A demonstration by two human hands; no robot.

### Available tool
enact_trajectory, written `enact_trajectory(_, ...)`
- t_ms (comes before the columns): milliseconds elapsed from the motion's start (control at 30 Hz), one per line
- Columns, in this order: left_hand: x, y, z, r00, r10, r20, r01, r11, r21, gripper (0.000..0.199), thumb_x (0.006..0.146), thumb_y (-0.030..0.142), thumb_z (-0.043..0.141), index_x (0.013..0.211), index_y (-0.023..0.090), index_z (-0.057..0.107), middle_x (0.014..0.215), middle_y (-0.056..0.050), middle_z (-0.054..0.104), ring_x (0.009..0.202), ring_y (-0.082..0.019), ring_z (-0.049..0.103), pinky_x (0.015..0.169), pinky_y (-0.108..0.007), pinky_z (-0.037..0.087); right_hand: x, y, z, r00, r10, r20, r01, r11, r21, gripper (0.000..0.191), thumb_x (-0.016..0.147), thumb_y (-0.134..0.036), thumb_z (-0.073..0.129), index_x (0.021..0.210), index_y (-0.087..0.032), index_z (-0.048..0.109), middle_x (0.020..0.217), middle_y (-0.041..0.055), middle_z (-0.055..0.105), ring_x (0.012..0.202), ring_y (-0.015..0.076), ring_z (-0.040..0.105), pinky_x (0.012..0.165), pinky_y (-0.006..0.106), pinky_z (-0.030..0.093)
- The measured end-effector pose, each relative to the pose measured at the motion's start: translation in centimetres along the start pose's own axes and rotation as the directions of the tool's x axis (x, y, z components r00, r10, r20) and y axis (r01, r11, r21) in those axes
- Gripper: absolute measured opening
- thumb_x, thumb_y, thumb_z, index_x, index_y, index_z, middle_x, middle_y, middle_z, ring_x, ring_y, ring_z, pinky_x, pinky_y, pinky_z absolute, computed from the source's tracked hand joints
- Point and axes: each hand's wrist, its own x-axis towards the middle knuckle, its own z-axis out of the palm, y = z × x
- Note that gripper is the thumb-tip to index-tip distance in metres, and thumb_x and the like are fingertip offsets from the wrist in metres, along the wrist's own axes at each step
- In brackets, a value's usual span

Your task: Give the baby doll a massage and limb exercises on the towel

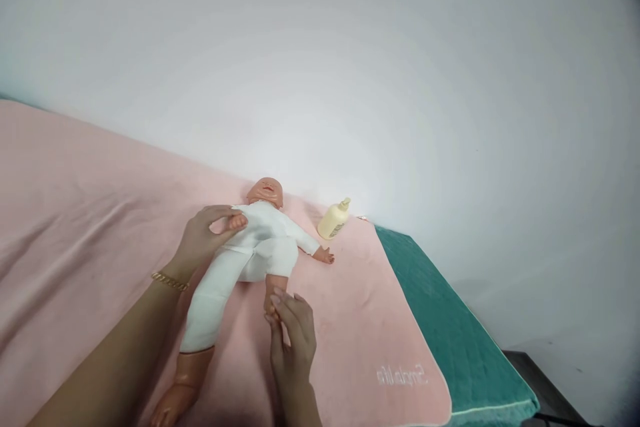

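A baby doll (pixel 270 227) in a white cloth suit lies on its back on a pink blanket (pixel 360 320), its head toward the wall. My left hand (pixel 203 237), with a gold bracelet (pixel 169 281) at the wrist, has its thumb and fingers closed around the doll's hand (pixel 237 221) over the chest. Lower down, my right hand (pixel 295 330) pinches the doll's foot (pixel 271 310), with that leg bent at the knee. The doll's other leg (pixel 207 310) stretches toward me, and its other arm (pixel 306 240) lies out to the right.
A pale yellow pump bottle (pixel 333 219) stands on the blanket near the wall, right of the doll. Green cloth (pixel 450 320) shows beyond the blanket's right edge. Past it, a dark piece of furniture (pixel 543 383) stands at the lower right. The white wall (pixel 320 67) rises behind.
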Motion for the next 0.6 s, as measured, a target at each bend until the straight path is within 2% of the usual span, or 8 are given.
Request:
enact_trajectory(100, 0.3, -0.9, 0.1, 0.977, 0.133, 0.168, -0.145, 0.988, 0.056, 0.025, 0.072, 0.048, 0.07, 0.088, 0.029, 0.074, 0.101, -0.004, 0.074, 0.104, -0.027, 0.063, 0.1, -0.041, 0.044, 1.7, 0.5, 1.0, 0.999, 0.044, 0.021, -0.044, 0.998, 0.035, 0.032, 0.091, -0.009, 0.052, 0.116, -0.025, 0.062, 0.104, 0.0057, 0.074, 0.095, 0.0178, 0.07, 0.085, 0.036, 0.056)
enact_trajectory(167, 0.6, -1.4, 0.1, 0.96, 0.184, 0.212, -0.203, 0.976, 0.073, 0.024, 0.073, 0.045, 0.069, 0.089, 0.029, 0.074, 0.1, -0.004, 0.074, 0.101, -0.026, 0.064, 0.102, -0.041, 0.042, 2.3, 0.7, 1.5, 0.997, 0.073, 0.025, -0.074, 0.995, 0.063, 0.031, 0.09, -0.01, 0.054, 0.117, -0.025, 0.063, 0.105, 0.0054, 0.073, 0.095, 0.0178, 0.069, 0.08, 0.034, 0.057)
enact_trajectory(233, 0.6, -1.5, 0.0, 0.958, 0.19, 0.216, -0.21, 0.975, 0.071, 0.024, 0.072, 0.044, 0.069, 0.089, 0.028, 0.074, 0.1, -0.004, 0.074, 0.102, -0.026, 0.064, 0.101, -0.041, 0.043, 2.6, 0.7, 1.6, 0.995, 0.097, 0.017, -0.098, 0.992, 0.081, 0.031, 0.09, -0.012, 0.056, 0.117, -0.025, 0.063, 0.106, 0.0051, 0.073, 0.095, 0.0177, 0.068, 0.078, 0.032, 0.057)
enact_trajectory(333, 0.4, -1.2, -0.1, 0.976, 0.11, 0.187, -0.117, 0.993, 0.028, 0.028, 0.071, 0.048, 0.07, 0.091, 0.028, 0.073, 0.103, -0.005, 0.073, 0.103, -0.026, 0.063, 0.098, -0.04, 0.046, 2.7, 0.5, 1.4, 0.994, 0.109, 0.01, -0.109, 0.99, 0.093, 0.03, 0.09, -0.012, 0.057, 0.116, -0.025, 0.064, 0.107, 0.0046, 0.073, 0.095, 0.0176, 0.067, 0.078, 0.031, 0.056)
enact_trajectory(433, 0.3, -0.5, -0.3, 0.994, -0.012, 0.11, 0.018, 0.999, -0.05, 0.03, 0.07, 0.046, 0.073, 0.092, 0.027, 0.072, 0.104, -0.004, 0.073, 0.102, -0.025, 0.064, 0.095, -0.037, 0.048, 2.2, 0.0, 0.8, 0.993, 0.119, 0.018, -0.12, 0.988, 0.101, 0.028, 0.088, -0.009, 0.059, 0.111, -0.024, 0.065, 0.104, 0.0037, 0.073, 0.095, 0.0171, 0.065, 0.079, 0.031, 0.056)
enact_trajectory(533, 0.3, -0.1, -0.6, 0.992, -0.128, -0.02, 0.126, 0.988, -0.084, 0.029, 0.07, 0.042, 0.074, 0.094, 0.025, 0.072, 0.103, -0.003, 0.073, 0.101, -0.024, 0.065, 0.095, -0.036, 0.048, 1.2, -0.5, 0.0, 0.992, 0.121, 0.037, -0.124, 0.988, 0.096, 0.029, 0.086, -0.006, 0.06, 0.109, -0.023, 0.065, 0.102, 0.0033, 0.073, 0.095, 0.0172, 0.064, 0.08, 0.031, 0.056)
enact_trajectory(600, 0.6, -0.2, -0.8, 0.978, -0.168, -0.127, 0.156, 0.983, -0.099, 0.029, 0.072, 0.04, 0.073, 0.097, 0.024, 0.071, 0.103, -0.003, 0.072, 0.102, -0.023, 0.065, 0.095, -0.038, 0.048, 0.4, -1.0, -0.7, 0.991, 0.119, 0.062, -0.124, 0.988, 0.095, 0.03, 0.085, -0.005, 0.06, 0.109, -0.024, 0.064, 0.102, 0.0032, 0.073, 0.095, 0.0173, 0.064, 0.081, 0.031, 0.056)
